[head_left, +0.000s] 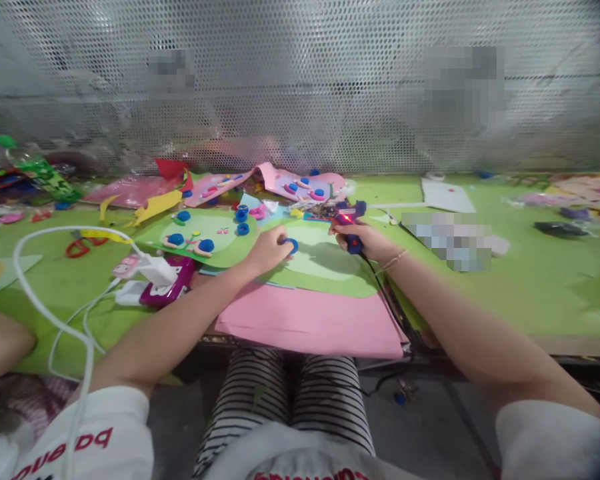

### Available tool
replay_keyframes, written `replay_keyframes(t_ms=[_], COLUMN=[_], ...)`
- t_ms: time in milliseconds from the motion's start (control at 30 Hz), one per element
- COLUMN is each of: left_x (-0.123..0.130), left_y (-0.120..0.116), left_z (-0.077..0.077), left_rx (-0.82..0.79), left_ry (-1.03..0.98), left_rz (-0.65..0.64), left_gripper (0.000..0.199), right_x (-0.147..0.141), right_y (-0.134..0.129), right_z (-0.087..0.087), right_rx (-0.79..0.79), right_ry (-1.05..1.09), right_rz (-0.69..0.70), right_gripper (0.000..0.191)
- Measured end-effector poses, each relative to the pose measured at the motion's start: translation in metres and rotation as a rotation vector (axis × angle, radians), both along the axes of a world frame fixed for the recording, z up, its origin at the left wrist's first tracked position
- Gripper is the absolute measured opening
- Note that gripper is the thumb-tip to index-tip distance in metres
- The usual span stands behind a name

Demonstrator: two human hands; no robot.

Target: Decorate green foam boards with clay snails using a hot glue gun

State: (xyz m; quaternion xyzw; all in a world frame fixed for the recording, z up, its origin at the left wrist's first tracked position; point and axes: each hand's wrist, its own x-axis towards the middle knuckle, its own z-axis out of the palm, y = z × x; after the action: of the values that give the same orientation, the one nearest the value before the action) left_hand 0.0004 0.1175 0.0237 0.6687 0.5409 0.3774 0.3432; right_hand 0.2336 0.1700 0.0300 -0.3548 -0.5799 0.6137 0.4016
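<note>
Between the fingertips of my left hand [271, 251] is a blue ring [291, 247], held just above a green foam sheet [340, 280] with a paler green shape on it. My right hand [363, 239] grips a dark blue glue gun [354, 243] with a small red light glowing on it and a black cord running down. Left of my hands, another green sheet [220, 223] carries blue domed pieces [176, 240] and a few more blue rings [243, 229]. Pink foam sheets [310, 320] lie under the green one at the table's near edge.
A purple power strip [180, 280] with white chargers and a looping white cable stands at left, near red-handled scissors [77, 248]. Decorated pink pieces [300, 185] and scraps lie toward the mesh screen [300, 87]. A green-capped bottle [43, 173] is far left. Another person's arm [3, 343] shows at the left edge.
</note>
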Motion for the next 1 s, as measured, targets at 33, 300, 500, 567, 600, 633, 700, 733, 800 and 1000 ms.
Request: replay_keyframes(t_ms=[33, 300, 500, 567, 600, 633, 700, 733, 800, 1000], left_x=[0.002, 0.007, 0.013, 0.015, 0.015, 0.016, 0.015, 0.015, 0.014, 0.012], left_y=[-0.002, -0.01, -0.011, -0.011, -0.01, -0.009, -0.008, -0.007, -0.006, -0.007], left_z=[-0.005, -0.009, 0.001, 0.002, 0.002, 0.002, 0.001, 0.001, 0.001, 0.002], left_rx=[-0.056, -0.176, -0.313, -0.339, -0.353, -0.365, -0.38, -0.379, -0.366, -0.349], left_ry=[-0.101, -0.358, -0.745, -0.877, -0.938, -0.995, -1.077, -1.096, -1.098, -1.095], left_rz=[-0.025, -0.074, 0.164, 0.217, 0.238, 0.257, 0.283, 0.288, 0.287, 0.27], left_gripper=[0.014, 0.04, 0.027, 0.018, 0.014, 0.011, 0.011, 0.013, 0.014, 0.01], right_x=[-0.002, -0.009, -0.01, -0.011, -0.011, -0.012, -0.012, -0.011, -0.011, -0.015], right_y=[0.001, 0.002, -0.01, -0.014, -0.016, -0.017, -0.019, -0.019, -0.02, -0.022], right_z=[-0.001, -0.003, 0.005, 0.008, 0.008, 0.009, 0.008, 0.008, 0.007, 0.008], right_rx=[-0.004, -0.02, -0.033, -0.025, -0.022, -0.019, -0.005, 0.001, 0.01, -0.01], right_ry=[0.003, 0.014, 0.012, 0.011, 0.006, -0.003, -0.046, -0.079, -0.152, -0.274], right_rz=[0.005, 0.043, 0.064, 0.058, 0.053, 0.048, 0.044, 0.047, 0.055, 0.04], right_gripper=[0.021, 0.019, 0.021, 0.024, 0.026, 0.027, 0.03, 0.031, 0.032, 0.028])
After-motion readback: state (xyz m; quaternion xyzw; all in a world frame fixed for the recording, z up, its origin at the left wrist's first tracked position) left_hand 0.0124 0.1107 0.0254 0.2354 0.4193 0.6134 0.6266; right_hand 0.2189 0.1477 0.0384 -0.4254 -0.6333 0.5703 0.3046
